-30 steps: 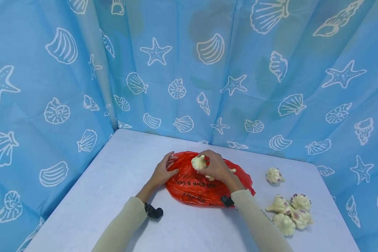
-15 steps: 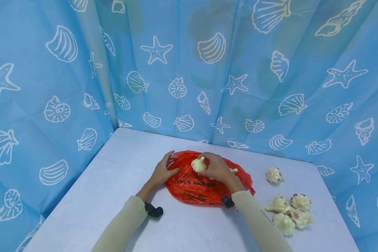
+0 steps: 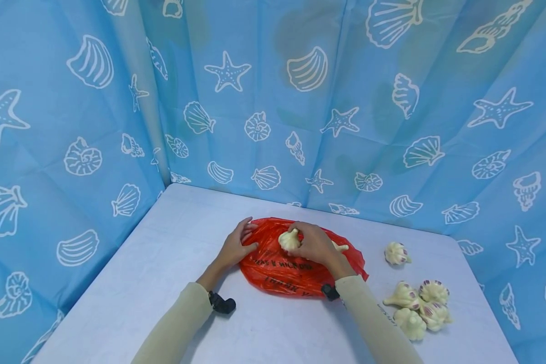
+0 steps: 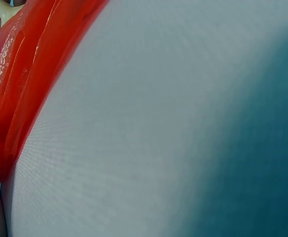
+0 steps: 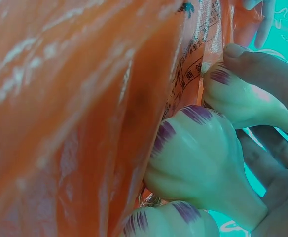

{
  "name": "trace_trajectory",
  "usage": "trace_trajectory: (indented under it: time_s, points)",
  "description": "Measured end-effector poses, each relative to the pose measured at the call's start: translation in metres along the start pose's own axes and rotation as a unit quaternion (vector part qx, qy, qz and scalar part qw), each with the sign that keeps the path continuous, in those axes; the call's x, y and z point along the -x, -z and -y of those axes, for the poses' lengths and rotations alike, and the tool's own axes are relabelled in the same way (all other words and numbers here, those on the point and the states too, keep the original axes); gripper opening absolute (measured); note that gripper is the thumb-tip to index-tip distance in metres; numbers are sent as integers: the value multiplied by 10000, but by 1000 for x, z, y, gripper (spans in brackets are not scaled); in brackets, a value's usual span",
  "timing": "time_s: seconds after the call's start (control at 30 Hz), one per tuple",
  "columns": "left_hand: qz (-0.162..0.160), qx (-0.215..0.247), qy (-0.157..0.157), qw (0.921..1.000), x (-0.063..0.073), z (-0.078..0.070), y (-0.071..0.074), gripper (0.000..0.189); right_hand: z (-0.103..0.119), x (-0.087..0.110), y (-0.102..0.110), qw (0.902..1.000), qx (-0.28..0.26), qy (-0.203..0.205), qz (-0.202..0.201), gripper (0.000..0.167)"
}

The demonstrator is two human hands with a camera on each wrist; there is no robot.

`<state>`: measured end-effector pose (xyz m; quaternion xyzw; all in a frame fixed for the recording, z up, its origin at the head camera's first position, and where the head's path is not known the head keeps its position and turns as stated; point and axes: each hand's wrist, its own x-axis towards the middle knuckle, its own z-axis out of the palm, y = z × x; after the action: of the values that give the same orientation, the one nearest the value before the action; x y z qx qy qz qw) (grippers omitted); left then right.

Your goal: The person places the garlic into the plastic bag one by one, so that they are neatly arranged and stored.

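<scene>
In the head view my right hand grips a garlic bulb above the red plastic bag. The right wrist view shows the thumb laid over this purple-streaked bulb, fingers beneath. Another garlic bulb sits under that hand among the bag's folds, and part of a third bulb shows below it. My left hand rests at the bag's left edge, thumb and fingers spread apart and touching the plastic. In the left wrist view only a little of that hand appears beside the bag.
On the right of the white table lies a cluster of several garlic bulbs, with a single bulb farther back. A blue curtain with shell prints stands behind the table and along its sides.
My right hand and the garlic bulb have shifted very slightly to the right over the bag. The left hand has stayed at the bag's edge.
</scene>
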<state>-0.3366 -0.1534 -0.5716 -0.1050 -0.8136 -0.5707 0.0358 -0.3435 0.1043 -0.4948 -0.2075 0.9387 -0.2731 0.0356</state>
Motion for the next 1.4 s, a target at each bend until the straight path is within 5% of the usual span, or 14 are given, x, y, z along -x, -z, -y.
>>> trace_trajectory:
  time_s: [0.77,1.4]
  points:
    - [-16,33,12,10000,0,1,-1,82,-3,0,2,9990,412,-6,166,55]
    - [4,-10,63,10000,1,-2,0,83,-4,6,14,9982,-534,-141,-242,61]
